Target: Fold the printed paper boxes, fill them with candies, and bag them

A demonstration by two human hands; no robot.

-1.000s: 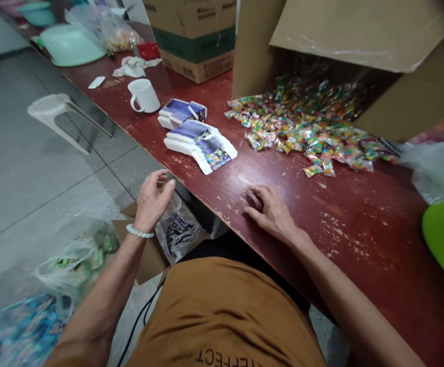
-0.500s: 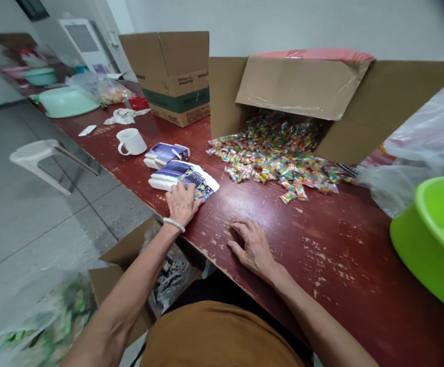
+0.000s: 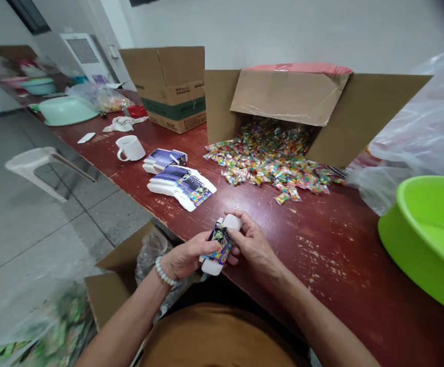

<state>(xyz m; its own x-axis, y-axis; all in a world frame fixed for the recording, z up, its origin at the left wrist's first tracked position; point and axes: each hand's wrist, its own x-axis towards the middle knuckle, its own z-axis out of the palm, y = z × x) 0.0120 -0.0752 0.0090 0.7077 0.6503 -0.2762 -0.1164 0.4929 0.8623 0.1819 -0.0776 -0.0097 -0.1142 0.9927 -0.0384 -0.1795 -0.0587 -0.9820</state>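
Note:
Both my left hand (image 3: 185,257) and my right hand (image 3: 254,244) hold a small white carton with a dark, colourful printed panel (image 3: 219,244), just above the table's front edge. My fingers cover part of it. Beyond my hands lie a loose stack of the same white printed cartons (image 3: 179,187) and a smaller stack (image 3: 164,160). Farther right, a heap of small colourful wrapped sweets (image 3: 267,163) spills from a cardboard box lying on its side (image 3: 290,97).
The worn red tabletop (image 3: 344,244) also holds a white mug (image 3: 130,148), a pale green basin (image 3: 67,111) and a bright green basin (image 3: 428,229). An upright cardboard box (image 3: 168,86) stands at the back. An open carton (image 3: 114,290) sits on the floor below my left arm.
My left hand has moved from the printed stack to the table's front edge, and a carton is now held in both hands. The view has tilted up slightly.

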